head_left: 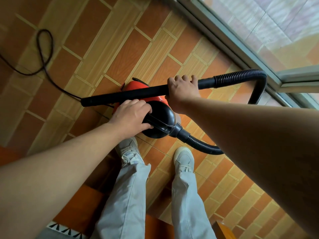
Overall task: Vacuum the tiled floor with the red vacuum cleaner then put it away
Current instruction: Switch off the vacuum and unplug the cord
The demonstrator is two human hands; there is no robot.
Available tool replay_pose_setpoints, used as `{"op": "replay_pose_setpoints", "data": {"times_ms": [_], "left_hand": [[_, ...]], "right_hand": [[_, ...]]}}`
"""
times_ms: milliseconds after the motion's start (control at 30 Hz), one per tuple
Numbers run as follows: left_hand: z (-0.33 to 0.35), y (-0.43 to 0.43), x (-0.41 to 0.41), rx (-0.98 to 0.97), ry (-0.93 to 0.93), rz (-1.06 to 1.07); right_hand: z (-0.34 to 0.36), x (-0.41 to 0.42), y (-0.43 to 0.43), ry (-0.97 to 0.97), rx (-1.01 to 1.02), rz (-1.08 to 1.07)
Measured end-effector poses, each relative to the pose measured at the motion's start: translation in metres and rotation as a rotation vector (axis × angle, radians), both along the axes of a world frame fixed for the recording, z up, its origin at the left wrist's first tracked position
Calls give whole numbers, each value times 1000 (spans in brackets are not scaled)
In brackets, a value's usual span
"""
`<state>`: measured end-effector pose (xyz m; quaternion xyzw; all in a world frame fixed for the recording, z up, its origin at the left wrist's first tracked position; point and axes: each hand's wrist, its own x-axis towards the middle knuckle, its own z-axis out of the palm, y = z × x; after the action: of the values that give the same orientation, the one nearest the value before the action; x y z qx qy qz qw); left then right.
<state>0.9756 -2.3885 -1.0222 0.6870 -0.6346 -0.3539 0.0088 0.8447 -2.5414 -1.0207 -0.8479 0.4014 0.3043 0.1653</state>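
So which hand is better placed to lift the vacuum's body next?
Left. The left hand curls round the carry handle on the red vacuum cleaner, while the right hand grips the rigid tube above it.

vacuum cleaner before feet, wand across it, cord left

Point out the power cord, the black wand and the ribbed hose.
power cord (44, 64): head view, where its loop crosses itself.
black wand (129, 95): head view, middle of the tube.
ribbed hose (259, 88): head view, its upper bend.
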Motion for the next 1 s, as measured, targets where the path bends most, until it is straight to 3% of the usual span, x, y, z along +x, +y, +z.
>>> {"op": "replay_pose_setpoints", "data": {"times_ms": [200,533,1000], "left_hand": [[2,-3,-2,-137,-53,-20],[-23,-31,15,237,-80,-109],[-32,-46,38,245,4,-247]], "right_hand": [[-7,-5,0,24,2,-46],[-22,-15,-8,12,39,-61],[-37,-12,-24,-4,-44,10]]}}
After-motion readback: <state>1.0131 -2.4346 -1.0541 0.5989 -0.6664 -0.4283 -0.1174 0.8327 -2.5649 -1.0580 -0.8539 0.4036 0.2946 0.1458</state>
